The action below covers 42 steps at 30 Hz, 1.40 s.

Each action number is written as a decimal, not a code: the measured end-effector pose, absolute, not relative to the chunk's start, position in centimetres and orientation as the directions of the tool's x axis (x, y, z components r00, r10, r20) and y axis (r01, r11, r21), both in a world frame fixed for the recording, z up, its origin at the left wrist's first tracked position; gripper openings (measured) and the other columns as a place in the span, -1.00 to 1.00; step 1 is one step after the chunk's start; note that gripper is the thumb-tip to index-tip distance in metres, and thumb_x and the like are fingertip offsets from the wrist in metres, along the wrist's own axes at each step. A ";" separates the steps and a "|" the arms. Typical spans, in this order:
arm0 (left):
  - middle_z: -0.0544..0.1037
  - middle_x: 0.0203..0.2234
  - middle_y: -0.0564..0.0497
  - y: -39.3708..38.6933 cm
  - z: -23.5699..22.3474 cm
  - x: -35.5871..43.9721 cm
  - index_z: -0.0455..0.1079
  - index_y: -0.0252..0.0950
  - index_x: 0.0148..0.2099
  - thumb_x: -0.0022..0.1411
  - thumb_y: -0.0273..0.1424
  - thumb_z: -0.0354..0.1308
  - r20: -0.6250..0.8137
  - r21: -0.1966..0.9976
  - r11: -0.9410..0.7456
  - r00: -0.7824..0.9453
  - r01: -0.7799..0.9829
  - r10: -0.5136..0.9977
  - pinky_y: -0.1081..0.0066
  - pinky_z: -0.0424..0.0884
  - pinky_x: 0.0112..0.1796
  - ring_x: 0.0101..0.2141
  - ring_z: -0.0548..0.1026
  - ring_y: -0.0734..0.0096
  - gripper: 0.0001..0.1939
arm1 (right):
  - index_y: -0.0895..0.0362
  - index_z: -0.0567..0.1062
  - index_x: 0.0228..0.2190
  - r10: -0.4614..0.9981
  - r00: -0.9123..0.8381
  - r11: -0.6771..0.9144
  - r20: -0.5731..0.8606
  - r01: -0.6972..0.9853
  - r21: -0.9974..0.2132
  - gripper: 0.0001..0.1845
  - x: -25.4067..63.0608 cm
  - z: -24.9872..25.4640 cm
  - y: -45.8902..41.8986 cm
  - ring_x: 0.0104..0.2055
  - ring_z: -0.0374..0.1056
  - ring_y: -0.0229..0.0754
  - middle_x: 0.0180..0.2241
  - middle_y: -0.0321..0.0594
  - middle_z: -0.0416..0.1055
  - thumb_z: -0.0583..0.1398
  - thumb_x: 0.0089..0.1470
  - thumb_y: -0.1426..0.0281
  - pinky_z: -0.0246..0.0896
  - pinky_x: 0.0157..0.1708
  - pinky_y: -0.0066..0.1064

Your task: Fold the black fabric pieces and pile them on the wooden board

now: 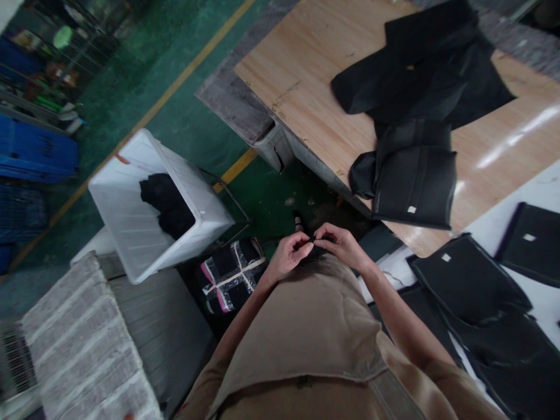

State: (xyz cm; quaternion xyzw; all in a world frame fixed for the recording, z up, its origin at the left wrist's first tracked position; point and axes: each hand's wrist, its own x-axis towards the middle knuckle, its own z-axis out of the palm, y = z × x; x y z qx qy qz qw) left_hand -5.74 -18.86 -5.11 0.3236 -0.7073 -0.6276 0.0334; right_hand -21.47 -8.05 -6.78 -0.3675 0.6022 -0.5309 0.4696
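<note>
My left hand (289, 254) and my right hand (340, 245) meet in front of the brown apron (315, 321). Both are closed in a pinch, thumb against forefinger, with the fingertips almost touching. A tiny dark spot shows between them, too small to name. Nearest on the right, at the corner of the wooden table (301, 64), lies a stack of black fabric pieces (415, 186) with a small white label. More loose black cloth (429, 70) is heaped behind it.
Left stands a white bin (210, 204) with black cloth (168, 204) inside. A taped bundle (236, 274) sits below it. Labelled black pieces (472, 280) cover a white surface at right. A grey-covered block (87, 344) is at lower left. Blue crates (35, 146) stand far left.
</note>
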 end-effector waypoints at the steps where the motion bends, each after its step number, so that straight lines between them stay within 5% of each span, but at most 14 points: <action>1: 0.32 -0.55 0.13 -18.9 -5.1 -5.7 0.41 -0.33 -0.31 0.19 -0.16 0.17 -0.373 0.909 -0.024 -0.789 -0.415 -0.488 0.52 0.12 -0.51 -0.53 0.22 0.55 -0.70 | 0.11 0.46 -0.41 -0.939 -0.291 0.171 -0.183 0.065 -0.983 -0.81 -21.5 -6.8 -8.1 -0.30 0.31 -0.17 -0.39 -0.27 0.41 0.29 0.06 0.25 0.23 -0.25 -0.33; 22: 0.35 -0.58 0.13 -19.1 -5.6 -5.8 0.38 -0.35 -0.40 0.00 -0.14 0.37 -0.473 0.875 -0.192 -0.706 -0.444 -0.527 0.52 0.13 -0.52 -0.56 0.24 0.58 -0.62 | 0.15 0.48 -0.43 -0.920 -0.189 0.287 -0.343 0.270 -0.919 -0.72 -22.2 -7.3 -7.9 -0.35 0.32 -0.22 -0.41 -0.29 0.43 0.35 -0.05 0.19 0.20 -0.33 -0.37; 33: 0.24 -0.62 0.18 -19.1 -5.7 -5.8 0.35 -0.33 -0.43 0.02 -0.15 0.36 -0.394 0.895 -0.058 -0.723 -0.442 -0.567 0.52 0.05 -0.55 -0.57 0.14 0.60 -0.63 | 0.16 0.46 -0.43 -0.913 -0.176 0.307 -0.368 0.295 -0.905 -0.72 -22.1 -7.5 -8.1 -0.36 0.29 -0.24 -0.42 -0.31 0.40 0.35 -0.03 0.22 0.15 -0.33 -0.39; 42: 0.27 -0.59 0.13 -19.7 -4.6 -5.7 0.40 -0.36 -0.42 0.14 -0.16 0.25 -0.442 0.894 -0.156 -0.768 -0.420 -0.463 0.51 0.08 -0.51 -0.54 0.17 0.57 -0.67 | 0.14 0.43 -0.49 -0.924 -0.188 0.270 -0.333 0.294 -0.917 -0.66 -22.0 -7.9 -8.2 -0.38 0.29 -0.23 -0.42 -0.29 0.40 0.36 -0.05 0.15 0.18 -0.36 -0.40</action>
